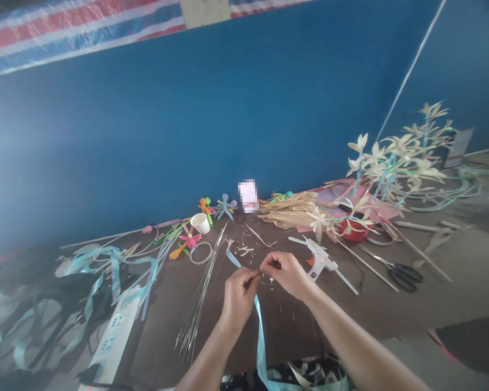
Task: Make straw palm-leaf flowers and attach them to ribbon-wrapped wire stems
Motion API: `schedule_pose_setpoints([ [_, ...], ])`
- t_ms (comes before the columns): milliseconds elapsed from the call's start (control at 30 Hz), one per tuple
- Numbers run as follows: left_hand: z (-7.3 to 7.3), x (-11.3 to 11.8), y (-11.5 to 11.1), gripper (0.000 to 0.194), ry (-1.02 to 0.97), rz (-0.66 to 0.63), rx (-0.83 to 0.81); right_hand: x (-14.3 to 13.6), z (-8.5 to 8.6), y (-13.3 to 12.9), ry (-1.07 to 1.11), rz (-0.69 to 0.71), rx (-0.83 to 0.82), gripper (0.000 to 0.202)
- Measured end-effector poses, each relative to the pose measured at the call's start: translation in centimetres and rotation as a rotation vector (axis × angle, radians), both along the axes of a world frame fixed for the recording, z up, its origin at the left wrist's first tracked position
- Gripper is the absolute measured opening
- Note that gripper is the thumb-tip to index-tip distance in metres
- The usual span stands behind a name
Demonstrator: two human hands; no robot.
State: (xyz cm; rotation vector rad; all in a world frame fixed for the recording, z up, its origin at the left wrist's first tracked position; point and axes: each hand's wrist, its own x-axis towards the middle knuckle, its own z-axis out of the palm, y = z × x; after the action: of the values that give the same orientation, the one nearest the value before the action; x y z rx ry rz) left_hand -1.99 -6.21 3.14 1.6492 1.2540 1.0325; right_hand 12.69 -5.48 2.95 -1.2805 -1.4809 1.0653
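Near the table's middle, my left hand (240, 297) and my right hand (286, 272) meet, fingertips almost touching. Both are closed in a pinch; what lies between the fingertips is too small to make out. A light blue ribbon (261, 339) passes by my left hand and hangs over the table's front edge, its upper end near small pale scraps (245, 250). To the left of my hands lies a bundle of thin metal wires (201, 293). A white glue gun (321, 259) with an orange trigger rests to the right of my right hand.
Black-handled scissors (405, 276) and thin sticks lie at the right, below pale artificial flowers (399, 152). Dried husks (289, 210) lie at the back. A white cup (200, 223), a clear ring (200, 253), a power strip (114, 331) and tangled blue ribbons (114, 269) are at the left.
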Motion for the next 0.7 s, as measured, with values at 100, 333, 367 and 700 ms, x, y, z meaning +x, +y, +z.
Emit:
schedule_pose_setpoints([
  [100,-0.1,-0.1,0.2,0.018,-0.065,0.016,-0.082,0.1,-0.2,0.1,0.033,-0.012,-0.018,0.021],
  [333,-1.0,-0.4,0.7,0.023,-0.404,-0.028,-0.429,0.6,0.2,0.3,0.104,0.111,-0.041,0.022],
  [367,-1.0,-0.3,0.6,0.023,-0.422,-0.034,-0.442,0.6,0.3,0.3,0.084,0.110,-0.012,0.019],
  [700,-0.1,-0.5,0.4,0.019,-0.154,-0.047,-0.217,-0.3,1.3,-0.2,-0.103,0.011,0.131,0.013],
])
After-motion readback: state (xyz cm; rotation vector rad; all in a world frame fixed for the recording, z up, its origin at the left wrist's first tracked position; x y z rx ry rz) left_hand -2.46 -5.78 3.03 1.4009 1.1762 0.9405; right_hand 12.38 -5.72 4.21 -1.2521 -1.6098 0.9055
